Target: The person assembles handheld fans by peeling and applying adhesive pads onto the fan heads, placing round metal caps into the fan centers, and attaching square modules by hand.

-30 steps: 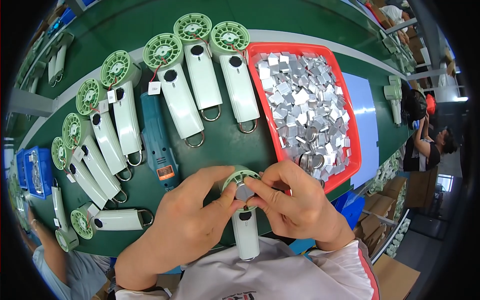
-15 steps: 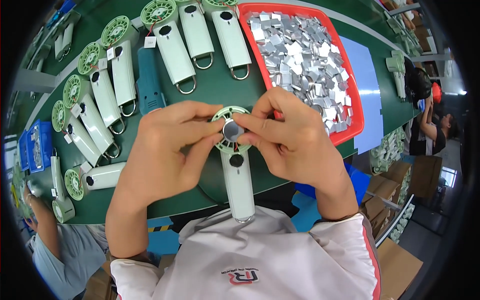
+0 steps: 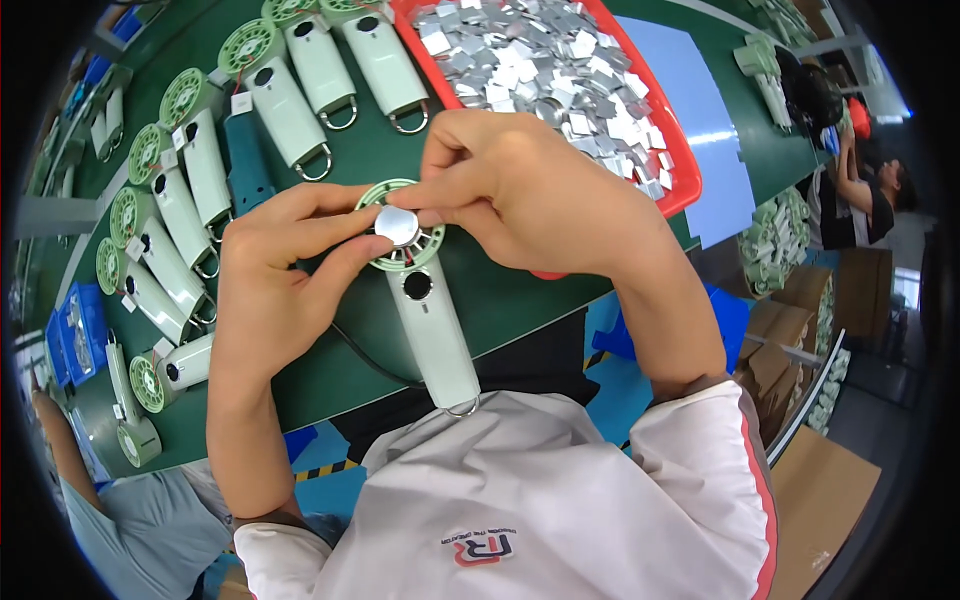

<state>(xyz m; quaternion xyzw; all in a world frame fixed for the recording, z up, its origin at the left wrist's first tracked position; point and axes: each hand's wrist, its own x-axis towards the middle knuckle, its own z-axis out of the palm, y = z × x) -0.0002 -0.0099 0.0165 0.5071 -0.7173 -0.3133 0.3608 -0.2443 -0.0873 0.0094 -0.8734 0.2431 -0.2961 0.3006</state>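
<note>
A pale green handheld fan (image 3: 435, 335) is between my hands, its handle slanting down toward my shirt. Its round spoked head (image 3: 428, 250) is at the far end, with a round silver disc (image 3: 397, 228) over the centre. My left hand (image 3: 285, 265) grips the head's left side, fingertips and thumb against the disc. From the right, my right hand (image 3: 525, 190) pinches with thumb and forefinger at the disc's edge and the rim. Its other fingers are curled in. Whether the disc is fully seated cannot be made out.
A red tray (image 3: 683, 165) of silver pieces stands beyond my right hand. Several similar fans (image 3: 285, 115) lie in a row at the left and back, near a teal power tool (image 3: 248, 165). A blue bin (image 3: 85, 335) is far left; a light blue sheet (image 3: 690, 130) lies right.
The whole view has shifted, so bench, tray and fan appear further left and higher. The fan handle now slants more. Both hands stay at the fan head, and the disc looks brighter.
</note>
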